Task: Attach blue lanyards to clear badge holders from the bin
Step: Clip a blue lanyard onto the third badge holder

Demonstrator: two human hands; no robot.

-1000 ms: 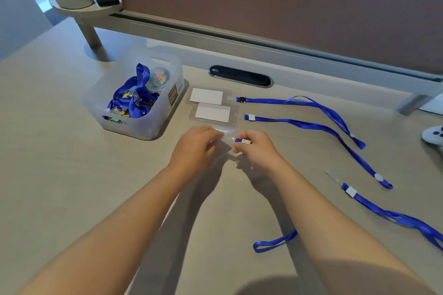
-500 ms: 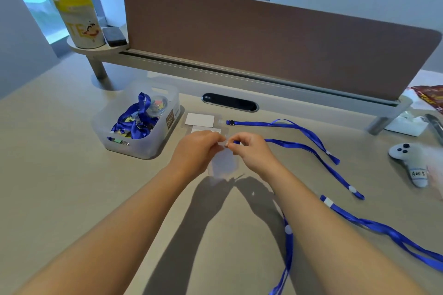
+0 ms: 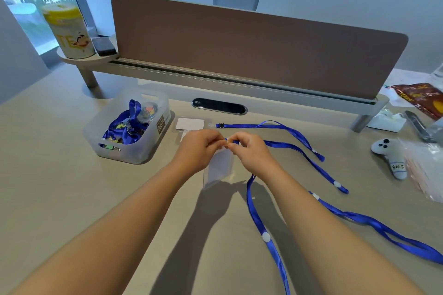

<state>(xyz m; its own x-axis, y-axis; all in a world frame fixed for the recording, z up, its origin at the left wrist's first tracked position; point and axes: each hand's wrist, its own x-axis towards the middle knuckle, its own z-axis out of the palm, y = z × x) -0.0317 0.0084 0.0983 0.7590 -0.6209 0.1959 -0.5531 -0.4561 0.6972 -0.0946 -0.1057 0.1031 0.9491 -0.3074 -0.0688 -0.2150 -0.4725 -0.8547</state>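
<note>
My left hand (image 3: pixel 200 148) pinches the top edge of a clear badge holder (image 3: pixel 218 170) that hangs above the desk. My right hand (image 3: pixel 249 149) grips the clip end of a blue lanyard (image 3: pixel 265 227) right at that edge; its strap trails down toward me. The clip itself is hidden by my fingers. A clear bin (image 3: pixel 127 127) with more blue lanyards stands to the left. Beyond my hands lies a badge holder with a white card (image 3: pixel 190 124) joined to a lanyard (image 3: pixel 271 125). A second lanyard (image 3: pixel 309 158) runs right from behind my right hand.
A further blue lanyard (image 3: pixel 374 225) lies loose at the right. A grey game controller (image 3: pixel 389 153) and clear plastic bags (image 3: pixel 424 170) sit at the far right. A brown divider panel (image 3: pixel 251 48) closes the back of the desk, with a yellow-lidded tin (image 3: pixel 69 31) on its shelf.
My hands have lifted the badge holder and lanyard end off the desk and brought them together. The strap now hangs down toward me. The camera has tilted upward.
</note>
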